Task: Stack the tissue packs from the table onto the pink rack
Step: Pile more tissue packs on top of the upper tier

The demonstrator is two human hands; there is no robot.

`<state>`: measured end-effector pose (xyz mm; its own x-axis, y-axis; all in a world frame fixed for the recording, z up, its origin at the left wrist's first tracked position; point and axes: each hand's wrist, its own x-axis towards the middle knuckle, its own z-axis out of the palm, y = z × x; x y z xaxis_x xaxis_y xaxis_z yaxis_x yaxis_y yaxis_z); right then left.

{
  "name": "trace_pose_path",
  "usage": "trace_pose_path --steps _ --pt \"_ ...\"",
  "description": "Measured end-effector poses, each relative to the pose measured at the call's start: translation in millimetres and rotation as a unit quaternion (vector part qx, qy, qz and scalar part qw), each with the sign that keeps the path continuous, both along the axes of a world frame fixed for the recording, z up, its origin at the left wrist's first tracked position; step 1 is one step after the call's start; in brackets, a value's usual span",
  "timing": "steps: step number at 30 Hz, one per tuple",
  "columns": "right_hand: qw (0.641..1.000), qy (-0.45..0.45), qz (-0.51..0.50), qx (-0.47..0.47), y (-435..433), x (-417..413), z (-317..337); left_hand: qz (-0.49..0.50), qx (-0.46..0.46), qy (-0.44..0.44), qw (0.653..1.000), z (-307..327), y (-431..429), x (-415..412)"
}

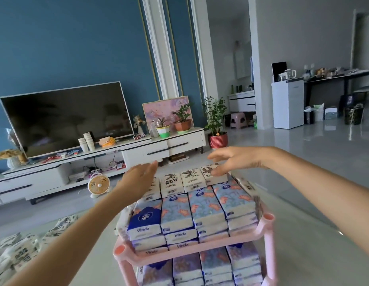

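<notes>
The pink rack (200, 249) stands low in the middle, its top shelf packed with stacked tissue packs (204, 205): blue Vinda packs in front, white packs with black bird prints (191, 179) in the far row. A lower shelf also holds packs (216, 265). My left hand (138, 180) hovers flat over the far left corner of the stack, fingers straight. My right hand (231, 159) reaches over the far right corner, fingers spread, fingertips touching the rightmost white pack (214, 174). More white packs (24, 248) lie on the glass table at lower left.
A white TV stand with a large TV (63, 118), cups and potted plants runs along the blue wall behind. A small orange fan (98, 183) sits on the floor beyond the table. A red-potted plant (217, 124) stands further right.
</notes>
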<state>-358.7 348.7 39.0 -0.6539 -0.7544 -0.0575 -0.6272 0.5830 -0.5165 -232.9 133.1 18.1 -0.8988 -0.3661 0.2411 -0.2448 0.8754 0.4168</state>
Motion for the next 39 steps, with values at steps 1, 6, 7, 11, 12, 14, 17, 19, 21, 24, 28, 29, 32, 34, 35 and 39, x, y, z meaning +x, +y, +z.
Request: trace_pose_path --steps 1,6,7,11,12,14,17,19,21,24,28,29,32,34,35,39 --pt "1.000 0.001 -0.001 0.003 0 0 -2 0.003 0.026 -0.014 1.000 -3 -2 3" --pt "1.000 0.000 0.010 0.001 -3 2 -5 0.014 0.179 -0.055 0.982 -13 -2 5" --pt "1.000 -0.001 0.012 -0.002 -3 2 -5 0.007 0.170 -0.060 0.984 -13 -1 4" --pt "1.000 -0.008 0.010 -0.003 0 0 -2 -0.024 0.124 -0.079 0.989 -10 3 3" --pt "1.000 -0.011 0.008 -0.003 0 -1 -2 -0.029 0.125 -0.083 0.988 -10 3 2" --pt "1.000 -0.017 0.007 -0.003 2 -3 -3 -0.031 0.133 -0.090 0.987 -10 3 2" --pt "1.000 -0.020 0.005 -0.003 3 -1 -3 -0.040 0.169 -0.075 0.982 -10 2 3" --pt "1.000 -0.007 -0.002 -0.007 3 5 0 -0.035 0.212 -0.026 0.976 -8 -2 5" --pt "0.999 0.025 -0.019 -0.037 0 16 5 -0.013 0.243 0.028 0.970 -6 -12 11" --pt "0.988 0.084 -0.019 -0.129 -13 46 14 0.013 0.251 0.076 0.965 -7 -40 31" --pt "0.968 0.099 0.069 -0.221 -51 108 15 0.043 0.243 0.120 0.962 -22 -76 85" --pt "0.965 0.091 0.099 -0.226 -62 126 12 0.045 0.246 0.117 0.961 -30 -87 103" --pt "0.960 0.076 0.187 -0.196 -97 177 -8 0.077 0.265 0.105 0.955 -55 -114 166" --pt "0.959 0.081 0.226 -0.151 -120 204 -29 0.124 0.267 0.118 0.949 -75 -139 202" --pt "0.958 0.089 0.242 -0.125 -132 215 -40 0.153 0.283 0.124 0.939 -84 -152 216" --pt "0.963 0.031 0.252 -0.090 -188 234 -82 0.242 0.281 0.145 0.917 -117 -198 258"
